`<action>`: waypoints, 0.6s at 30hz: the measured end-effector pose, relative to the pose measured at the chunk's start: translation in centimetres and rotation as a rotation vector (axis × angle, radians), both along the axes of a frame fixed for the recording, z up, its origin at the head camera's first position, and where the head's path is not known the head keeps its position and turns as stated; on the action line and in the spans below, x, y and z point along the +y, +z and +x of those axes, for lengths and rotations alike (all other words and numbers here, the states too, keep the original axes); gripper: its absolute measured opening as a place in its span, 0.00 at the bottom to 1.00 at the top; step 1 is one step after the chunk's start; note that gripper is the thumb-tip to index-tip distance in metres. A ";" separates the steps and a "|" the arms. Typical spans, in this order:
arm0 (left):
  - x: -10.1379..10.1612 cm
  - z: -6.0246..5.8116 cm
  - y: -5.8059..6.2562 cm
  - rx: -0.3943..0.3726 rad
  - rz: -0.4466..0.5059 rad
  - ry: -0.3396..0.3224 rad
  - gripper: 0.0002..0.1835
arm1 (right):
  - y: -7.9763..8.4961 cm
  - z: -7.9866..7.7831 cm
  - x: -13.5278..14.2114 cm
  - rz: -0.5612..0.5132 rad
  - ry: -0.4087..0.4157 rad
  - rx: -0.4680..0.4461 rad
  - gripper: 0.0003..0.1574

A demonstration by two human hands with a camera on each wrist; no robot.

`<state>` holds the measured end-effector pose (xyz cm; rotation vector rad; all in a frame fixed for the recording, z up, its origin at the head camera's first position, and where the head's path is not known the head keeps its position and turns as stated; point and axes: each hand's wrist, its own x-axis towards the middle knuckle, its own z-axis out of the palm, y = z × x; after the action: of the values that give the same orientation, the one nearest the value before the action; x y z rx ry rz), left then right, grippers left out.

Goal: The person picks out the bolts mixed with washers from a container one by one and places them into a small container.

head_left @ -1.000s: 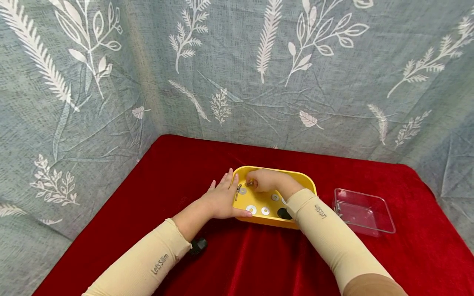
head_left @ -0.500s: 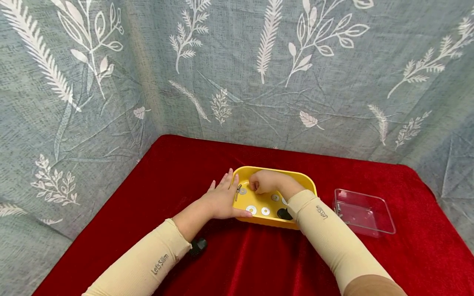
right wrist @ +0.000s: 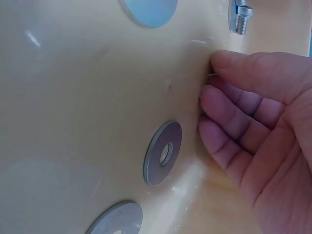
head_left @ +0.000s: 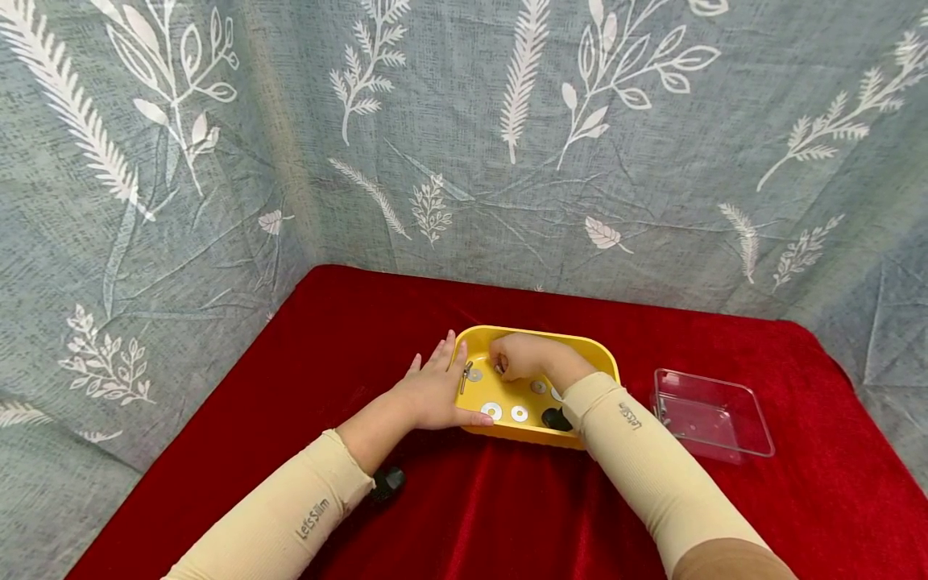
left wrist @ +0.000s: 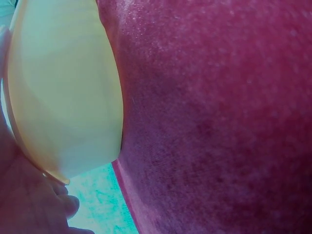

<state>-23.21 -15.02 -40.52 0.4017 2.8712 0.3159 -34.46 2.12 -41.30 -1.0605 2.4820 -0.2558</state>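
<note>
My left hand braces the left end of the yellow bin, fingers straight along its side and thumb over the front rim. Inside, my right hand is curled low near the back left, fingertips against the bin. It seems to pinch a small metal bolt, mostly hidden; the right wrist view shows only a glint beside the thumb. Flat washers lie scattered on the bin's floor, one large washer close below the fingers. Another bolt sits by the left wall, near a washer.
A dark object lies at the bin's front right, partly behind the right forearm. To the right stands a clear plastic box with small metal parts at its left side. Another black object rests on the red cloth beside the left forearm.
My right hand has shifted slightly right, and the bolt seen at its fingertips a second ago is now mostly hidden by the fingers. The left hand and bin stay put.
</note>
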 end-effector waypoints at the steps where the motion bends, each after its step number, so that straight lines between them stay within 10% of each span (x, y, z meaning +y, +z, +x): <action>1: 0.0 0.0 0.0 -0.002 -0.002 0.000 0.65 | 0.0 0.0 0.0 0.001 -0.003 -0.003 0.07; 18: -0.2 0.3 0.1 -0.011 0.021 0.005 0.66 | 0.8 0.3 0.4 -0.038 0.021 0.015 0.06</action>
<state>-22.95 -15.18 -40.39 0.3951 2.8610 0.3489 -34.17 2.50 -40.51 -1.1074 2.4870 -0.2906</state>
